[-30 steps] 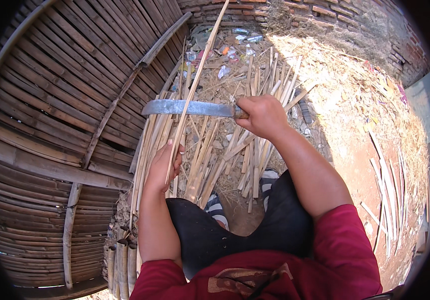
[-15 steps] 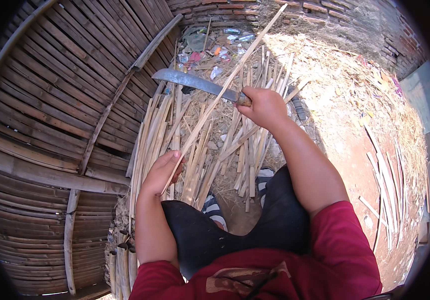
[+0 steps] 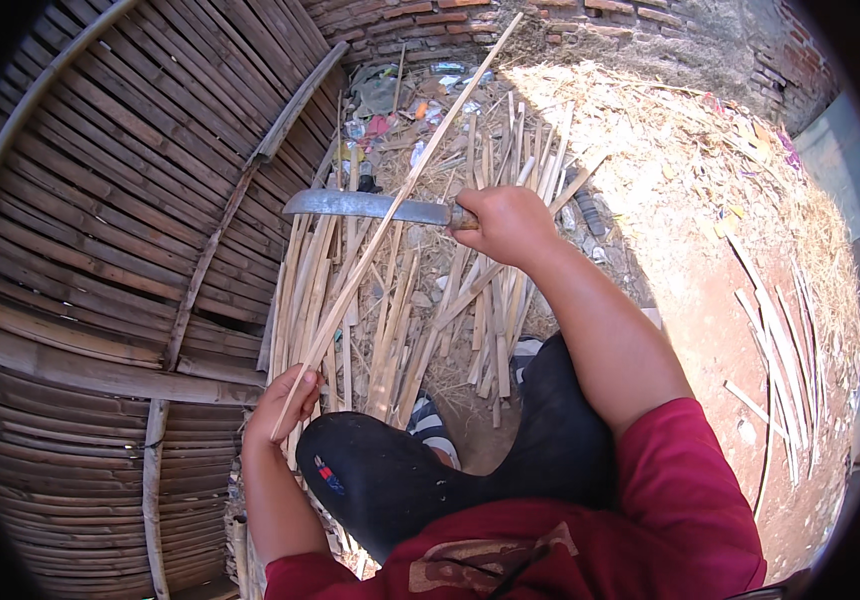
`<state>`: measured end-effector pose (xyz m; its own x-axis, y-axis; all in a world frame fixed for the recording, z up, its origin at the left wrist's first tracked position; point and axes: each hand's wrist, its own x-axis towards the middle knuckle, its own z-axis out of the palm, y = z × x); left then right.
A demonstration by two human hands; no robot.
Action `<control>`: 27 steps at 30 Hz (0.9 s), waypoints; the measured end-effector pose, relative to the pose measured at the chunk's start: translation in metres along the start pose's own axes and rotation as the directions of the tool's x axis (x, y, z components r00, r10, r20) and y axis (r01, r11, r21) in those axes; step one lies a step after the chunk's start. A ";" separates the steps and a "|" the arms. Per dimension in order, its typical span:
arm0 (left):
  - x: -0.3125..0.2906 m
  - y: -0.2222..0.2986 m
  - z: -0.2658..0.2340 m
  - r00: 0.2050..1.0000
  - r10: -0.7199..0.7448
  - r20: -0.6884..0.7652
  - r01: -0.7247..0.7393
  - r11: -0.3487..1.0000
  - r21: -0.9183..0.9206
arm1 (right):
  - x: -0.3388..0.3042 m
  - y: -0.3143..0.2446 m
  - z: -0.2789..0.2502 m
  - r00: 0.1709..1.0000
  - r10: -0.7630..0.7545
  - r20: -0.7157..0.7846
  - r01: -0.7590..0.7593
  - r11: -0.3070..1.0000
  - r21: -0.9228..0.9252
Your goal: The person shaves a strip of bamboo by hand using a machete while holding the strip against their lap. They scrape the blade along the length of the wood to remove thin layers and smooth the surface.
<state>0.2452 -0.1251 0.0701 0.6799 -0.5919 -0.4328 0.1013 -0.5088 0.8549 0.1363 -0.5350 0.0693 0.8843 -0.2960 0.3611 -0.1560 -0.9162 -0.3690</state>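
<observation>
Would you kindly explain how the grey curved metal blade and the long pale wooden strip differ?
The grey curved metal blade is broad; the long pale wooden strip is slender and longer. The blade lies nearly level across the view; the strip slants steeply. Both are hand-held.

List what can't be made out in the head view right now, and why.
All in the head view:
Knife handle: mostly covered by the right hand.
Contact between blade and strip: the strip crosses in front, hiding it.
Left hand: underside turned away from the camera.
Right shoe: mostly behind the trouser leg.
Litter: pieces too small to identify.
Brick wall: top cut off by upper edge.
</observation>
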 end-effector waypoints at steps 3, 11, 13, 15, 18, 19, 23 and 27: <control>-0.005 0.000 0.006 0.992 0.097 -0.082 -0.068 0.952 0.297 | -0.002 -0.011 -0.003 1.000 -0.001 0.018 0.001 1.000 0.023; 0.004 0.033 0.032 0.935 0.287 -0.208 -0.171 0.880 0.444 | -0.007 -0.015 -0.008 0.983 0.181 0.019 -0.182 0.978 0.103; 0.009 0.039 0.039 0.934 0.297 -0.197 -0.145 0.821 0.553 | -0.008 -0.008 -0.007 0.986 0.167 -0.015 -0.165 0.983 0.085; 0.017 0.034 0.039 0.938 0.274 -0.212 -0.079 0.765 0.639 | -0.007 -0.009 -0.008 0.987 0.161 0.001 -0.160 0.984 0.074; 0.035 0.016 0.039 0.897 0.391 -0.208 -0.206 0.784 0.585 | -0.005 -0.013 -0.011 0.990 0.129 0.059 -0.132 0.990 0.046; 0.037 0.011 0.040 0.876 0.435 -0.209 -0.247 0.775 0.581 | -0.005 -0.016 -0.010 0.995 0.078 0.058 -0.080 0.996 0.038; 0.027 0.005 0.033 0.906 0.390 -0.163 -0.226 0.772 0.594 | -0.008 -0.013 -0.016 0.983 0.013 0.183 -0.016 1.000 0.015; 0.008 0.016 0.028 0.917 0.364 -0.159 -0.167 0.716 0.678 | -0.003 0.013 -0.006 0.980 0.097 0.174 -0.105 0.994 0.033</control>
<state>0.2315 -0.1553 0.0720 0.7765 -0.6289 -0.0400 -0.5330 -0.6893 0.4907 0.1293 -0.5476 0.0686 0.9281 -0.3322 0.1685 -0.2331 -0.8708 -0.4328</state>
